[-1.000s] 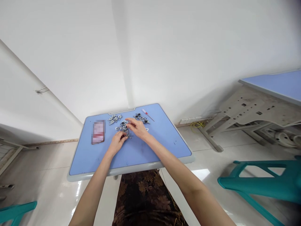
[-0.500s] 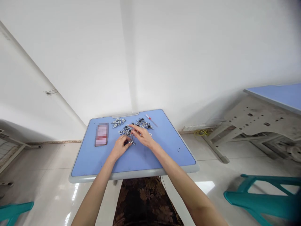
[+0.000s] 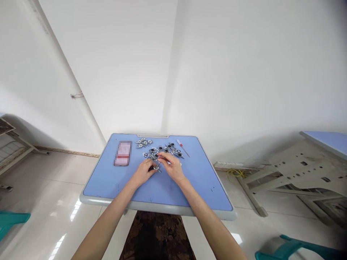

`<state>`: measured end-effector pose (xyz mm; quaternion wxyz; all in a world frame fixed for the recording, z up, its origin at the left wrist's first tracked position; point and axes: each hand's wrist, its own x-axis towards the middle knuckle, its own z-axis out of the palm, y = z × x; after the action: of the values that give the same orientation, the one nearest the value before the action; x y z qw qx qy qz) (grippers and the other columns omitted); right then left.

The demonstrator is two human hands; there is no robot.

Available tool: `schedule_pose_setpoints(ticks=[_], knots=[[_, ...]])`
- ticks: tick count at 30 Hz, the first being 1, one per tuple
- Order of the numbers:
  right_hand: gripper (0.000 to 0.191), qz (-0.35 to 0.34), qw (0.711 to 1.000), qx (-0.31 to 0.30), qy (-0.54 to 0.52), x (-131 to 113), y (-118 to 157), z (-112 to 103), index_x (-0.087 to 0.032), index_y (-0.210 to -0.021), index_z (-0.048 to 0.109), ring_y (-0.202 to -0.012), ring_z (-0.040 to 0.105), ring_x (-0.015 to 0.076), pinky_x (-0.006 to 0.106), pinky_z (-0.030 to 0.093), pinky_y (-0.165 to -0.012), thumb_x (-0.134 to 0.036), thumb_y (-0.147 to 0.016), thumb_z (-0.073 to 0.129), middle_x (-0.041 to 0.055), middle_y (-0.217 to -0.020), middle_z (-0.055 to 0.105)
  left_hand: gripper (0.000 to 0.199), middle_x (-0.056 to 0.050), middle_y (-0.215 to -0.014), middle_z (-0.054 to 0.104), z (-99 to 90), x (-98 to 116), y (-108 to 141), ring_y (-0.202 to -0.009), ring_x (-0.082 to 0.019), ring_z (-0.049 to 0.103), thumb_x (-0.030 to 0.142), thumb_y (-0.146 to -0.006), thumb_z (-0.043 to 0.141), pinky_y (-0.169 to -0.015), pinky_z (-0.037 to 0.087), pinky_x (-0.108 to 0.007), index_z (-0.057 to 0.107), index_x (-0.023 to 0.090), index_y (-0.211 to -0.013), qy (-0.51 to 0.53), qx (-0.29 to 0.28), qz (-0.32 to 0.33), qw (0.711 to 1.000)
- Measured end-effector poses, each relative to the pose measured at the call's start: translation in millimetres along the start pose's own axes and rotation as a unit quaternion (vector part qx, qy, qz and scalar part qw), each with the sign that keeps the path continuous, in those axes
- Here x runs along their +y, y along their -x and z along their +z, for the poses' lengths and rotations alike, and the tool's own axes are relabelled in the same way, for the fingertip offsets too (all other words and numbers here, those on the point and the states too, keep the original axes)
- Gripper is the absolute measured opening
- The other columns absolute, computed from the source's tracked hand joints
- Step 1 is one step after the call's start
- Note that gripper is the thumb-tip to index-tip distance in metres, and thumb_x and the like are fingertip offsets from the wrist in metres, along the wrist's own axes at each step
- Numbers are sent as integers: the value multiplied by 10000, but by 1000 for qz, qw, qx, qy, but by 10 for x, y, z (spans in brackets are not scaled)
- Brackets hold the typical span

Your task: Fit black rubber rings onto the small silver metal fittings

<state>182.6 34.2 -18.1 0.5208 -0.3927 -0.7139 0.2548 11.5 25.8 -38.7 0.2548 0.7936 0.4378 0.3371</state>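
Note:
Near the middle of the blue table, my left hand [image 3: 144, 172] pinches a small metal part [image 3: 157, 168] just above the surface. Close on its right, my right hand [image 3: 172, 167] has thumb and forefinger brought together over that part; what lies between these fingertips is too small to make out. Behind both hands is a loose pile of metal pieces with black round parts [image 3: 169, 147]. A smaller group of silvery metal parts [image 3: 143, 142] lies at the back left of the pile.
The blue table [image 3: 108, 184] stands against a white wall. A phone-like object [image 3: 123, 153], its screen blurred out, lies at the left. A red and clear pen-like tool [image 3: 183, 147] lies at the back right. Teal stools [image 3: 295, 247] and another table [image 3: 328, 142] stand beyond.
The camera view has tilted and shifted, so the table sits a little further right. My right hand's fingers have drawn closer together; my left hand keeps its hold on the metal part.

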Motion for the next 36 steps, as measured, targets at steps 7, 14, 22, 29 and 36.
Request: schedule_pose_setpoints(ticks=[7,14,22,29,36], knots=[[151,-5,999,26,18,-16,5,7,-220,-962,653,-818,663,188,348,573,-748,-283,-846,581,59,-956,696,53,-44,-883,608,20,5,23,-842,-184,544,153,-831,603,-755,449,-314,614,174,-878,-13,11,10,1000],[247,-26,999,8,27,2,-10,-29,-222,-1100,633,-795,649,178,335,564,-738,-291,-880,545,57,-920,683,39,-42,-830,589,6,37,10,-787,-179,531,167,-816,629,-708,437,-298,612,164,-851,-22,8,6,1000],[343,-57,998,-32,19,27,37,-97,-253,-1246,565,-877,646,195,354,569,-774,-260,-915,475,73,-973,669,62,-32,-839,596,15,-2,19,-795,-175,541,173,-808,624,-714,444,-290,630,169,-870,-1,15,5,1000],[319,-52,998,-28,14,37,34,-83,-250,-1213,582,-844,658,190,370,572,-793,-246,-907,495,65,-956,681,80,-33,-833,593,47,-66,1,-788,-177,540,149,-777,656,-712,438,-290,625,165,-849,-8,16,8,1000],[281,-11,997,-45,-58,8,19,-55,-247,-1149,617,-878,667,182,347,573,-784,-229,-882,529,56,-973,694,59,-24,-812,579,40,-26,-7,-762,-167,527,131,-777,654,-682,417,-275,614,160,-807,1,22,-3,1000]])
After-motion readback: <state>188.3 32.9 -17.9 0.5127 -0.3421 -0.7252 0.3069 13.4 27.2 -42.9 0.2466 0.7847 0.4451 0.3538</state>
